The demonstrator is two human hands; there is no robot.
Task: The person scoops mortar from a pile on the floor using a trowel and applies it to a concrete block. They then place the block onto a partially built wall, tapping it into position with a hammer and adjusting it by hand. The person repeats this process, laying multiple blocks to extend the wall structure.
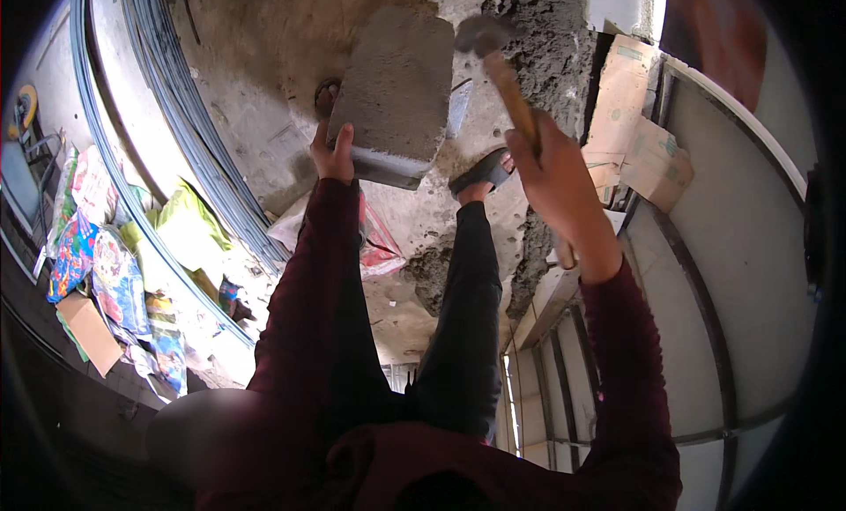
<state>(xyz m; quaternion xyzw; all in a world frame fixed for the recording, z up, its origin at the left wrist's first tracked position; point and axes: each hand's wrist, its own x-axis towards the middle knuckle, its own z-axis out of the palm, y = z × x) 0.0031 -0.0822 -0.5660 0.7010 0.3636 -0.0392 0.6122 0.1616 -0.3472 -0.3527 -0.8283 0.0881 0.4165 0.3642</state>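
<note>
My left hand [337, 154] grips the lower left edge of a flat, rectangular grey block [395, 88] with a rough face, held over the concrete floor. My right hand [564, 194] is closed around the wooden handle of a hammer [507, 84]. The dark hammer head is raised just beside the upper right corner of the block, slightly blurred. My right foot in a dark sandal [476, 172] stands below the block, between my two hands, and part of another foot shows behind the block's left edge.
Bundled long rods [203, 185] and a pile of colourful sacks [115, 264] lie at the left. A strip of rough mortar [551, 44] runs along the right side of the concrete floor [238, 44]. Cardboard pieces [617, 97] lean beside a framed panel wall [723, 203] at the right.
</note>
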